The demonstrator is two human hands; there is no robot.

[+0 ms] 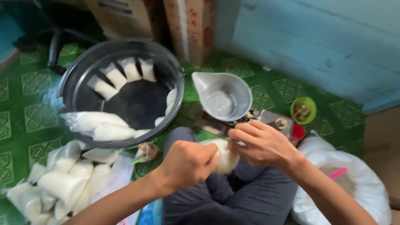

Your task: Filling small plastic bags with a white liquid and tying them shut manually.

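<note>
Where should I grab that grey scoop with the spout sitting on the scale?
Probably by the rim of the grey scoop on the side opposite its spout, coming from above. It sits upright and open on the scale; the pointed spout faces up-left, and no handle is visible.

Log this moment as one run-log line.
left hand: grips white filled bag | right hand: pinches bag top | black basin: bags lining wall | scale pan: empty
</note>
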